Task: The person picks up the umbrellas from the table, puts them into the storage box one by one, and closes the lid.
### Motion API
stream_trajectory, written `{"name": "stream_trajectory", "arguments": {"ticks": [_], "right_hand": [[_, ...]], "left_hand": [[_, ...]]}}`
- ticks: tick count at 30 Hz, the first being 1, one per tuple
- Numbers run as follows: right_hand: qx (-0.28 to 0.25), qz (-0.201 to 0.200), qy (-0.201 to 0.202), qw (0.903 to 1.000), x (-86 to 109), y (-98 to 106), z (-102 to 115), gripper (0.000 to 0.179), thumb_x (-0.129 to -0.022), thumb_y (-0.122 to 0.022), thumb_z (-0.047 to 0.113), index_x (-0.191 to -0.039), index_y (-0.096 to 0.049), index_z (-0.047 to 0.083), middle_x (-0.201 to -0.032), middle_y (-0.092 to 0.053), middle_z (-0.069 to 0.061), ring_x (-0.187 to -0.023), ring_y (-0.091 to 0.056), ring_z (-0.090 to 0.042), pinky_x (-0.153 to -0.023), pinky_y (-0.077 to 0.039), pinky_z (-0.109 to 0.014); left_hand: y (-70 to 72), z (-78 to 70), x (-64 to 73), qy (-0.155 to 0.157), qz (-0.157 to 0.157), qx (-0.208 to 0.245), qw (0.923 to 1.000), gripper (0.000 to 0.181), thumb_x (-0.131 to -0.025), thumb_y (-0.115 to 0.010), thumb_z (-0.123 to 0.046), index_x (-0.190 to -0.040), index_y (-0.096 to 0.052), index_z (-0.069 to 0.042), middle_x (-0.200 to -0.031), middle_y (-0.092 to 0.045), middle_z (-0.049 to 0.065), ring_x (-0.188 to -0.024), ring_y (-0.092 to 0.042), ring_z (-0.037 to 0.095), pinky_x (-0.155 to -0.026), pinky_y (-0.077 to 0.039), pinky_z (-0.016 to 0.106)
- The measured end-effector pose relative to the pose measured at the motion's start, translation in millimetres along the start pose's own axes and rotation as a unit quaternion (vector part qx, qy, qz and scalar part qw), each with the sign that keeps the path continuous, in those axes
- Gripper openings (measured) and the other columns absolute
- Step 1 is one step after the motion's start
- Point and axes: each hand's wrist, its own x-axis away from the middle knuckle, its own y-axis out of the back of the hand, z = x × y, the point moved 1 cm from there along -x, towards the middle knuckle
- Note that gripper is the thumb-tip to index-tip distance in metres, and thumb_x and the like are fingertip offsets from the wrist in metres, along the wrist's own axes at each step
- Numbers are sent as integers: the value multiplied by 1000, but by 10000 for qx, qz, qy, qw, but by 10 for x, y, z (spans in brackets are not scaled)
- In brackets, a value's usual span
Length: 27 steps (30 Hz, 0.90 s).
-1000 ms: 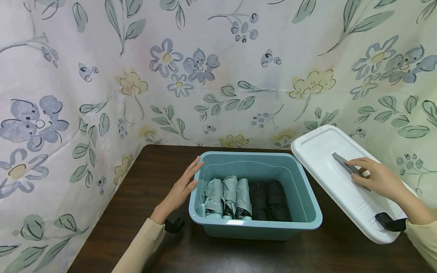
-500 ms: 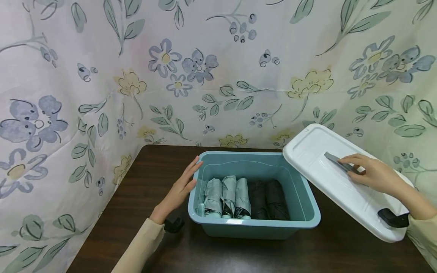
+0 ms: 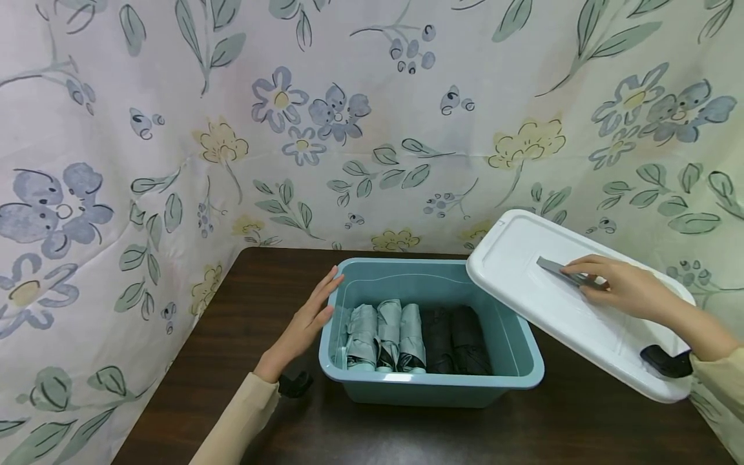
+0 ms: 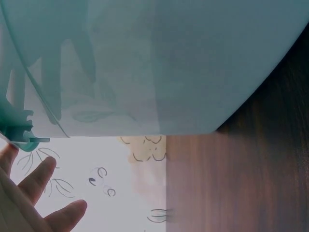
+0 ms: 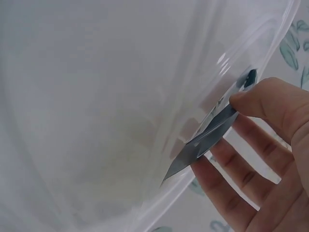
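Note:
A blue-green plastic storage bin (image 3: 418, 394) stands uncovered on the table. Inside, at the left, lie several pale grey-green rolled bundles (image 3: 363, 332) resembling folded umbrellas; dark rolled bundles (image 3: 464, 336) lie beside them. My left hand (image 3: 301, 328) is at the bin's left rim, fingers extended, fingertips right at the edge. In the left wrist view those fingers (image 4: 38, 179) show under the rim. With thumb and fingers my right hand (image 3: 630, 289) pinches the grey handle (image 5: 207, 137) of a white lid (image 3: 517, 258). The slanted lid overlaps the bin's right end.
The bin rests on a dark brown wooden table (image 3: 250, 303). A flower-printed cloth (image 3: 349, 219) hangs behind and to the left of it. Each wrist wears a black camera mount, the left wrist's mount (image 3: 295, 384) close to the bin's side.
My right hand has brought the lid leftward, so that its far corner now reaches over the bin's right end. My left hand has stayed at the left rim.

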Motion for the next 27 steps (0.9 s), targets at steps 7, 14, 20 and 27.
{"name": "stream_trajectory", "arguments": {"ticks": [7, 14, 20, 27], "right_hand": [[-46, -11, 231, 9997, -110, -15, 173, 47, -70, -77, 2, -113, -66, 16, -112, -63, 1, -85, -56, -7, -62, -43, -24], [-79, 100, 647, 9978, -220, -37, 348, 49, -69, -78, 3, -115, -66, 17, -114, -63, 3, -91, -59, -13, -65, -45, -24], [-3, 33, 1009, 9949, -300, -16, 493, 48, -69, -77, 2, -113, -67, 16, -112, -63, 5, -93, -60, -13, -65, -46, -26], [-68, 5, 1165, 9932, -353, -19, 606, 47, -69, -77, 2, -112, -67, 16, -111, -64, 4, -97, -60, -15, -66, -48, -29]], "left_hand": [[72, -334, -12, -14, 86, 74, 9999, 50, -99, -38, -12, -147, -24, -8, -155, -9, 14, -141, -12, 33, -101, -18, 69], [43, -226, -6, 46, 71, 103, 9999, 52, -99, -37, -12, -148, -23, -13, -156, -7, 9, -142, -10, 29, -101, -18, 68], [13, -14, 2, -51, 14, 39, 10000, 50, -101, -35, -26, -149, -21, -25, -157, -5, -3, -143, -9, 22, -102, -18, 68], [-5, -15, -2, -65, 0, 30, 10000, 51, -101, -33, -36, -149, -20, -25, -157, -5, -4, -143, -9, 20, -102, -17, 68]]}}
